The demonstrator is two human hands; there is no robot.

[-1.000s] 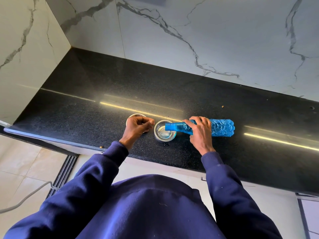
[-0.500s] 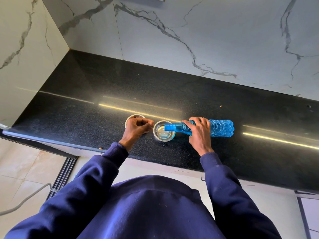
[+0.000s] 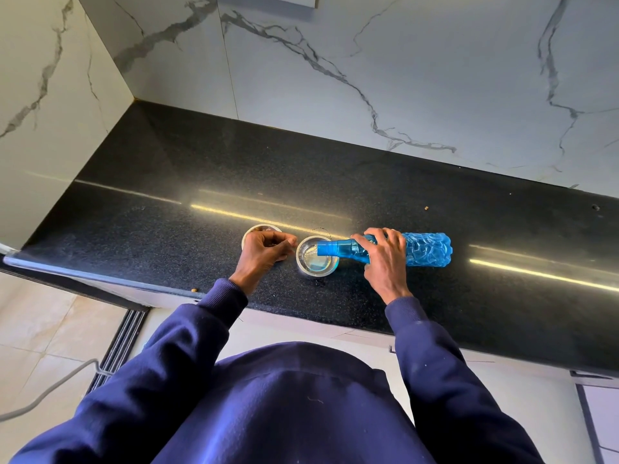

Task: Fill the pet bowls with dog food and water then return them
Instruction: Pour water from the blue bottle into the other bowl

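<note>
Two small steel bowls stand side by side on the black counter (image 3: 167,212) near its front edge. My right hand (image 3: 382,259) grips a blue plastic bottle (image 3: 427,251) lying almost level, its open mouth over the right bowl (image 3: 303,269), and water runs into that bowl. My left hand (image 3: 264,251) lies over the left bowl (image 3: 258,227) with its fingers curled. Only the far rim of that bowl shows, with a glimpse of brown food inside. Whether the left hand grips anything is hidden.
Marble walls close the counter at the back and left. A loose kibble piece (image 3: 426,208) lies behind the bottle, another (image 3: 193,290) at the front edge. Below left are tiled floor, a floor grate (image 3: 117,353) and a grey cable (image 3: 50,390).
Both hands and the bottle keep the same pose over the bowls. Only the view shifts slightly.
</note>
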